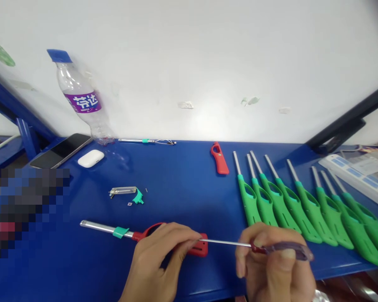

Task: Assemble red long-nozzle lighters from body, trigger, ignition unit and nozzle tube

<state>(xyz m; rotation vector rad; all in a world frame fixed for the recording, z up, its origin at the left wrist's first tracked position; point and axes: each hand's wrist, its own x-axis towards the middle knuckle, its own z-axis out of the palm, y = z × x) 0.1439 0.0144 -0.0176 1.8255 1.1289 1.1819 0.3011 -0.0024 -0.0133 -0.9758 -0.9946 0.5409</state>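
Note:
My right hand (274, 260) is wrapped round the purple-red handle of a screwdriver (290, 251), whose thin shaft points left. The shaft's far end reaches the thumb and fingertips of my left hand (164, 260), which are pinched together there; what lies between them is hidden. Under my left hand rests a red gas lighter (199, 247) with a long metal tube and a turquoise piece around it, partly covered by the fingers. Beyond it lie a clear lighter fuel tank (123, 191), a turquoise trigger piece (138, 196) and tiny parts.
Several green lighters (290, 199) stand in a row at right. Farther back are a red lighter shell (219, 158), a metal tube with wires (145, 141), a plastic bottle (82, 96), a phone (63, 150) and a white earbud case (91, 158). A power strip (359, 176) lies far right.

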